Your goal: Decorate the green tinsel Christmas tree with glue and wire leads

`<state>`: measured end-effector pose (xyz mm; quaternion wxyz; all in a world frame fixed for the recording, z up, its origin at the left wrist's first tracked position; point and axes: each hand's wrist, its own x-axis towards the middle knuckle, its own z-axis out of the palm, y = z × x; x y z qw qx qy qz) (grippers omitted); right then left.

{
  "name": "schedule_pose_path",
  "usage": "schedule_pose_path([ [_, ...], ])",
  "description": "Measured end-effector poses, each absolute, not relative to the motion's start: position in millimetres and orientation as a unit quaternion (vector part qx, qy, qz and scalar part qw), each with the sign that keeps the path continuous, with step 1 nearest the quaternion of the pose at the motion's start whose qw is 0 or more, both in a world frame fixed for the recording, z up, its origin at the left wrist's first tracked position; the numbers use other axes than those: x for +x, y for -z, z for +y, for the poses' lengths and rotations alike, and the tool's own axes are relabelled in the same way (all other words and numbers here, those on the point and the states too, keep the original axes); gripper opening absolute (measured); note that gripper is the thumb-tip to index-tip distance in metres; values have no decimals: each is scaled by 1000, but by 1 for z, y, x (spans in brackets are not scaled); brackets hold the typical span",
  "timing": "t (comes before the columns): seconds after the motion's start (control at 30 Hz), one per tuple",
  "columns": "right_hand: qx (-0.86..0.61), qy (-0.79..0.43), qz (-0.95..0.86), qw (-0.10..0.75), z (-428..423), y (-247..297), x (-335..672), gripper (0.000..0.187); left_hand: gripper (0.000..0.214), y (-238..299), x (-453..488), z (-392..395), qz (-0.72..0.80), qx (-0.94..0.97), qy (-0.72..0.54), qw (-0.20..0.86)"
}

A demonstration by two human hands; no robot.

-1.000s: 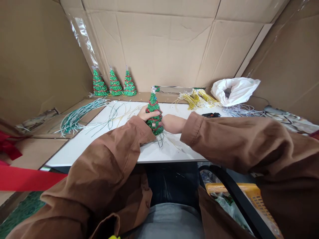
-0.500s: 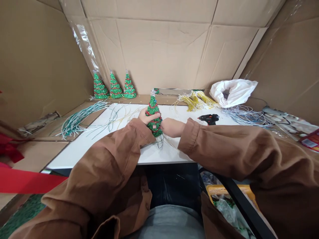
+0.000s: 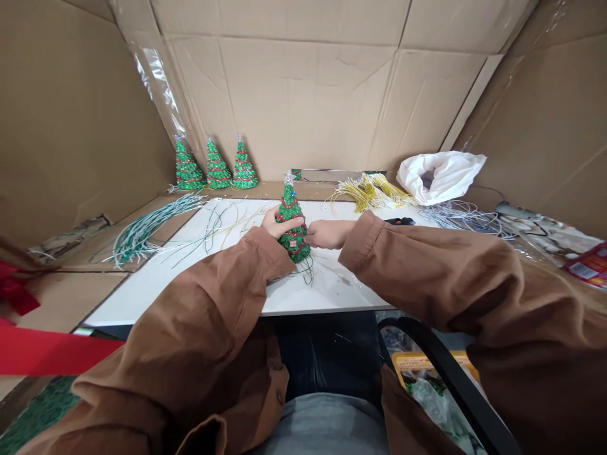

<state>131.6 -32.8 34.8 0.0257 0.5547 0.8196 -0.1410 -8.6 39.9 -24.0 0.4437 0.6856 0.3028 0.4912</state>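
A small green Christmas tree (image 3: 291, 208) with red garland and a silver star on top stands upright over the white board (image 3: 265, 298). My left hand (image 3: 279, 223) is wrapped round its left side, thumb across the front. At the tree's lower right side, my right hand (image 3: 329, 233) is closed with the fingertips against the branches; whatever they pinch is too small to make out. Thin dark wires (image 3: 308, 273) stick out under the tree's base.
Three similar trees (image 3: 219, 165) line the back left. Green-and-white wires (image 3: 142, 229) lie left, yellow wires (image 3: 363, 191) at the back, white-blue wires (image 3: 467, 218) right. A white bag (image 3: 443, 177) sits back right; a black glue gun (image 3: 399, 221) is partly hidden behind my right sleeve. Cardboard walls surround the board.
My right hand and forearm have risen slightly, and the right sleeve now covers most of the glue gun. My left hand keeps its grip on the tree.
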Motion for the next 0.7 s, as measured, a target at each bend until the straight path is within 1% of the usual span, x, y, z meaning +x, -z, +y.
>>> schedule_pose_path([
  [0.07,543,166,823,22,-34,-31,140,34,42,23,-9,41,283,694,-470,467],
  [0.1,540,158,826,19,-35,-29,141,36,41,23,-8,41,282,697,-468,465],
  [0.17,548,105,829,14,-40,-26,140,37,39,24,-7,39,294,697,-482,443],
  [0.23,567,41,822,18,-45,-24,134,33,36,26,-5,38,310,689,-506,417],
  [0.33,575,17,817,28,-48,-25,130,30,37,28,-5,40,313,668,-520,430],
  [0.4,564,28,825,20,-47,-30,134,33,38,28,-7,42,311,645,-522,463],
  [0.5,566,50,823,-22,-44,-41,148,38,36,23,-11,38,287,598,-527,531],
  [0.63,566,129,806,-119,-46,-54,165,35,32,13,-17,15,161,508,-514,673],
  [0.7,551,162,802,-166,-52,-57,168,33,33,8,-19,2,128,495,-494,703],
])
